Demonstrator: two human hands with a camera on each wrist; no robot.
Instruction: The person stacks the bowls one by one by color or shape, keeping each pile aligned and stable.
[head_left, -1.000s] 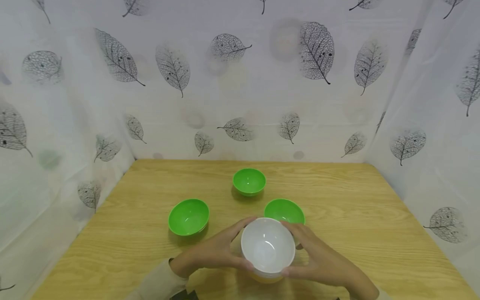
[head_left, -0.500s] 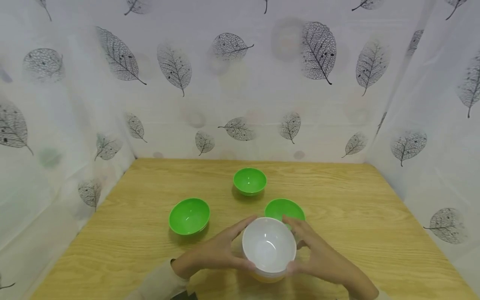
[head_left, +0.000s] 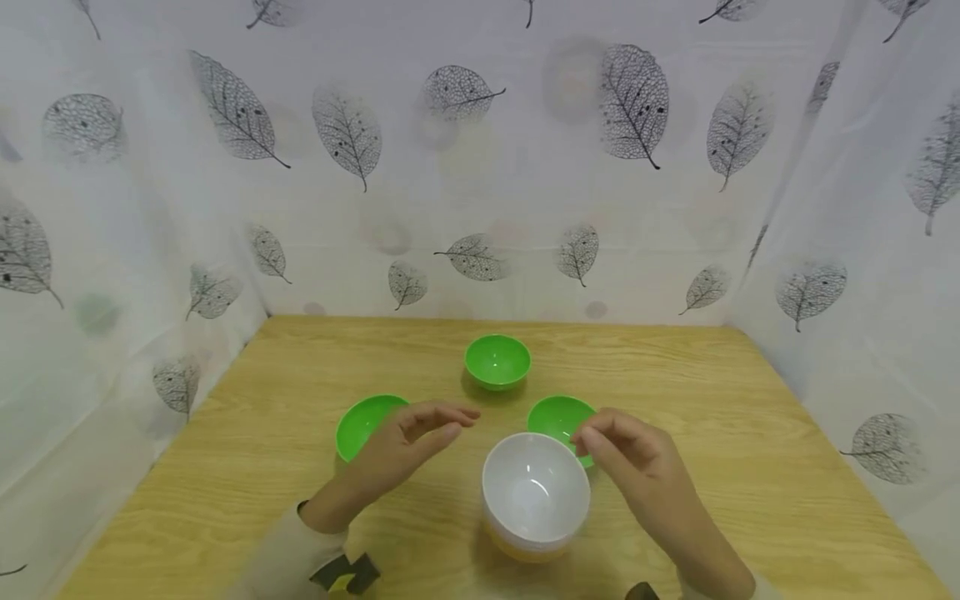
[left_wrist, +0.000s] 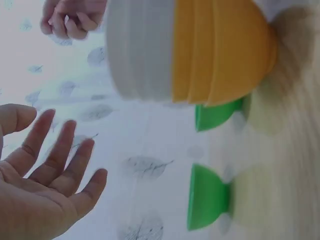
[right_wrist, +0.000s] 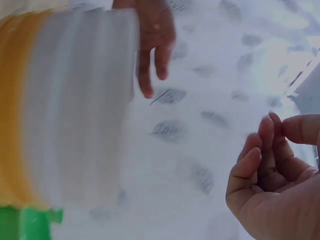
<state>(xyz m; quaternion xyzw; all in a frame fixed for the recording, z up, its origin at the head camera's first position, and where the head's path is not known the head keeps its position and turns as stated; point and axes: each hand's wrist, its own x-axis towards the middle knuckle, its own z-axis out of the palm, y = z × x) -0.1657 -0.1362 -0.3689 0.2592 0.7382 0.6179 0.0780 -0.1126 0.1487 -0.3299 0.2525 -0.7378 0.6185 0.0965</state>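
Note:
A stack of nested bowls, white bowls on top and orange bowls below, stands upright on the near part of the table. To its left my left hand hovers with relaxed fingers, apart from the stack and in front of the left green bowl. My right hand is raised at the stack's right. Its fingers are loosely bent, the thumb near them, and nothing is held. Behind the stack sits another green bowl, partly covered by the white rim and the right fingertips.
A third green bowl stands farther back on the wooden table. Leaf-printed white curtains enclose the table at the back and both sides.
Both hands have let go of the bowl stack and moved apart, the left one up and leftward, the right one rightward. The stack stays in place.

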